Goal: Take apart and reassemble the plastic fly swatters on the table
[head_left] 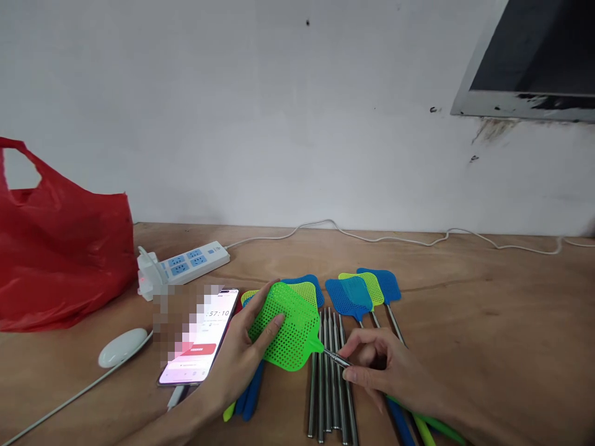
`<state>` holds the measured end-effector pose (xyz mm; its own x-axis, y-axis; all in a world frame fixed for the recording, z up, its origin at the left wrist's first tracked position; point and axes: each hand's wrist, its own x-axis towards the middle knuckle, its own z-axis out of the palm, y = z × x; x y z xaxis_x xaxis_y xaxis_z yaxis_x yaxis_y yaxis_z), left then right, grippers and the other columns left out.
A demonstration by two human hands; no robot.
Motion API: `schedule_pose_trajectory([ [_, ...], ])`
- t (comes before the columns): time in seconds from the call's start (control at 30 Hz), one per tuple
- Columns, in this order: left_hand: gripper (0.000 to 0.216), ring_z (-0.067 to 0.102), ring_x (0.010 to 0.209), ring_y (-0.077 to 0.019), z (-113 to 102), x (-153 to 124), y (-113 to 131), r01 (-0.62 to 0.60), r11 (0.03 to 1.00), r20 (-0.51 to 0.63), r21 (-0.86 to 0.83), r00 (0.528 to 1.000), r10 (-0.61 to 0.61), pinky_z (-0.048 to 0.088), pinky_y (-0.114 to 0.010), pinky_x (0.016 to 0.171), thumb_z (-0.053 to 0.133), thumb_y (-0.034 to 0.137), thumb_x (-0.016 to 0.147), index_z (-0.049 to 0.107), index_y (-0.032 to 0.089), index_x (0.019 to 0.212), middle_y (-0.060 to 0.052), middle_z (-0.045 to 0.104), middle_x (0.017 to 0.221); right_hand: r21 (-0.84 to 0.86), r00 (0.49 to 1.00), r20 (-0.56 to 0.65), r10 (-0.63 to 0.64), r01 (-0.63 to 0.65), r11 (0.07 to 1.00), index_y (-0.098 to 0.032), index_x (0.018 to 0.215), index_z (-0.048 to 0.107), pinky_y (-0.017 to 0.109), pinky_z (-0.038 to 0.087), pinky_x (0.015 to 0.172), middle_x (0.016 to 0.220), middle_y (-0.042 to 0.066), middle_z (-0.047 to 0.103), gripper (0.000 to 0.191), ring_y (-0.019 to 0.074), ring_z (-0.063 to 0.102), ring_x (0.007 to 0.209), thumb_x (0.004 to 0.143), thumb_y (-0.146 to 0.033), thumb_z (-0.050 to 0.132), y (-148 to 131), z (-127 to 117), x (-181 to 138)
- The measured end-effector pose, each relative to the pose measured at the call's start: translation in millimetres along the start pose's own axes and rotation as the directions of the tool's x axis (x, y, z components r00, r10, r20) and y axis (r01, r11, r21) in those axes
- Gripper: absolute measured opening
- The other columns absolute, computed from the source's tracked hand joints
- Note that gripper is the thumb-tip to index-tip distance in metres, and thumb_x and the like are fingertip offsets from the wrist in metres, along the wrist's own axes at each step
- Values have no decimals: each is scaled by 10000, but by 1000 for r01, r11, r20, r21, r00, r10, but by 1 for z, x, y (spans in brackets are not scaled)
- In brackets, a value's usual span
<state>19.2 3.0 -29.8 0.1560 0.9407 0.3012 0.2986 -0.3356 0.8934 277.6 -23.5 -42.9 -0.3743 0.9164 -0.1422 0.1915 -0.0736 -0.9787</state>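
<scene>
My left hand [253, 334] grips a bright green fly swatter head [290, 328], its thumb on the front of the mesh and its fingers behind. From the head's neck a thin metal rod [337, 357] runs to my right hand [383, 365], which pinches it between thumb and fingers. Under the green head lie other swatter heads, one of them yellow-green [307, 291], with blue handles [253, 390] showing below. Several bare metal tubes [328, 396] lie side by side between my hands. Beyond my right hand rest blue swatters [344, 297] and a yellow one [365, 285]; my forearm partly covers their handles.
A lit phone [204, 341] lies left of my left hand. Farther left are a white mouse-shaped object [122, 347] with a cable, a power strip [195, 263] and a red plastic bag [65, 254]. A white cord [381, 237] runs along the wall at the table's back.
</scene>
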Motion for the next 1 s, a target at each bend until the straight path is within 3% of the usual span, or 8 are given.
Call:
schedule_pose_trajectory([
  [0.33,566,419,1408,-278,2,0,2,-7,1000,40,5,999,7,393,-488,1133,583,425,931,430,354,1471,-34,479,1514,-12,1000,25,-4,4,1000,-202,908,584,198,312,386,404,-121,498,342,80,429,310,776,-482,730,5,-2,1],
  [0.57,682,417,1405,-323,-6,3,6,33,999,150,38,988,-38,373,-554,1118,664,434,869,409,332,1493,-66,441,1540,-63,999,52,16,-13,998,-201,936,627,202,285,377,385,-104,514,360,88,423,304,787,-518,709,0,-7,3],
  [0.77,656,293,1464,-294,-7,0,4,10,1000,162,14,987,-12,301,-551,1155,608,432,915,358,358,1517,-25,372,1575,-69,1000,8,10,-9,998,-197,930,610,195,296,386,396,-117,483,335,82,419,325,795,-487,708,-1,-6,2],
  [1.0,533,425,1400,-308,-9,7,3,-32,999,132,29,991,28,361,-567,1121,577,373,937,469,343,1459,-53,517,1483,-28,1000,18,8,-8,1000,-215,913,574,191,279,360,403,-129,460,343,79,401,305,777,-497,714,2,-3,1],
])
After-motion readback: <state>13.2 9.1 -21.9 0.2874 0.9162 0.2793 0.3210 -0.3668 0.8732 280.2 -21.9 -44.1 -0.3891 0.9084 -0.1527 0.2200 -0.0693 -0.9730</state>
